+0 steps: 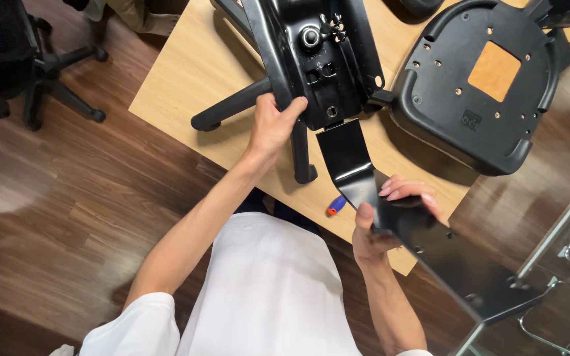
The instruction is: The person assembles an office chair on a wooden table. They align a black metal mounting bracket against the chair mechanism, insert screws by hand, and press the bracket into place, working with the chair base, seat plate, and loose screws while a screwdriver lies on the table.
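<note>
Gripping the edge of a black metal chair mechanism plate [318,59] with the left hand [273,125], fingers curled over its rim, thumb wrapped round the near side. Clamping the right hand [390,214] on a long black bent metal bracket [423,237], thumb on top, fingers folded over the far edge. Resting the mechanism on the light wooden tabletop [186,72], with the bracket's narrow end reaching up to the plate's lower lip and its wide end hanging past the tabletop's edge, over the floor. Lying just right of the mechanism: a black plastic seat pan [450,112], underside up, showing a tan square patch. Peeking out beneath the bracket: a small blue-and-orange tool handle [336,205]. Standing on the dark wood floor at far left: another chair base [54,86]. Holding nothing inside any container here.
</note>
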